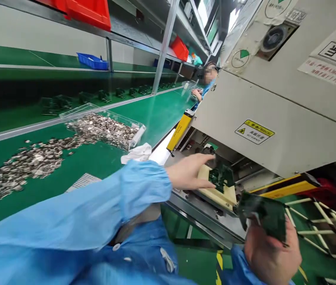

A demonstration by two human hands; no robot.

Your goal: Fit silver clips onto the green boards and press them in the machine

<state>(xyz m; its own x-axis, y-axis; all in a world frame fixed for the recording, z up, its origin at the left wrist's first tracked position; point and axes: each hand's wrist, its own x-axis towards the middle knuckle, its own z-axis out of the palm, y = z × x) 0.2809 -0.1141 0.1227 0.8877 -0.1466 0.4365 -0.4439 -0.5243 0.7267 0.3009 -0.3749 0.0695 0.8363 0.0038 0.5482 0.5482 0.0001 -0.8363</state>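
My left hand [189, 171] reaches from a light blue sleeve to a small dark green part [221, 177] that sits on a beige block [219, 194] under the press machine; thumb and fingers pinch its left edge. My right hand [270, 251] is low at the right, closed around another dark green part [264, 213] held just in front of the block.
The grey press housing [274, 99] with yellow warning label overhangs the block. A yellow bar [180, 130] stands left of it. Several small metal pieces [37, 156] spill from a clear tray [102, 124] on the green bench. A white cloth [136, 153] lies nearby. Another person [205, 81] works far back.
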